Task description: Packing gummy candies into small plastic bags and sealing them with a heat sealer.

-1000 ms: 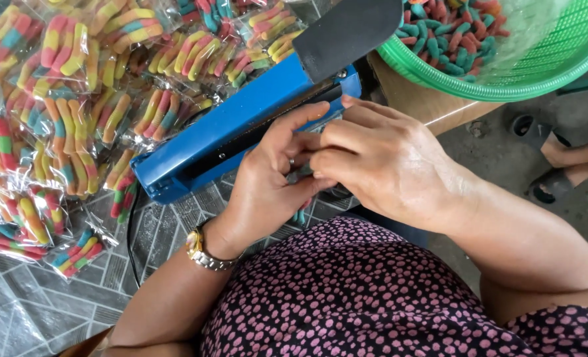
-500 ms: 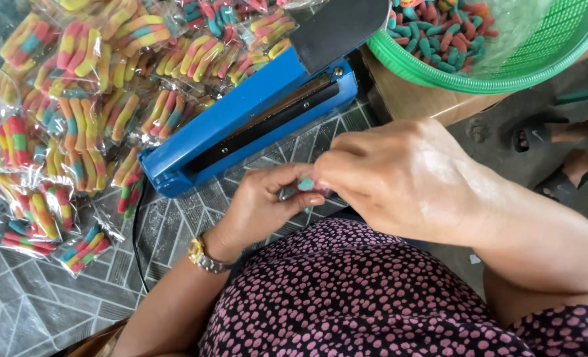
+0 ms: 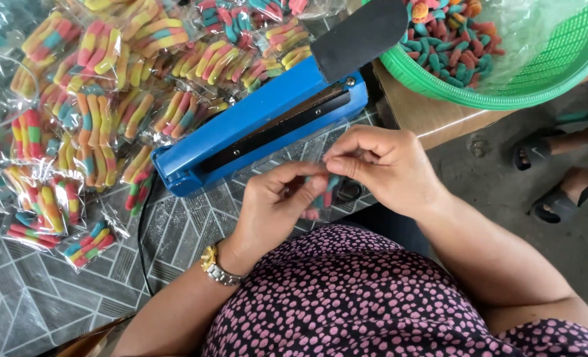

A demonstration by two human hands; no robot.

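Note:
My left hand [image 3: 275, 206] and my right hand [image 3: 386, 165] meet in front of a blue heat sealer [image 3: 254, 125], both pinching a small clear bag of coloured gummy worms [image 3: 322, 196]. The bag hangs between my fingers just off the sealer's front edge; most of it is hidden by my fingers. A gold watch sits on my left wrist. The sealer's black handle [image 3: 360, 36] is raised.
Several sealed bags of gummy worms [image 3: 102, 99] lie piled left of and behind the sealer on a patterned mat [image 3: 36, 297]. A green basket [image 3: 505, 59] with loose gummy worms stands on a cardboard box at upper right. Another person's sandalled feet [image 3: 551, 178] are at right.
My hands drew back from the sealer's jaw toward my body, bringing the small bag with them. My left hand has turned so that its fingers pinch the bag from the left.

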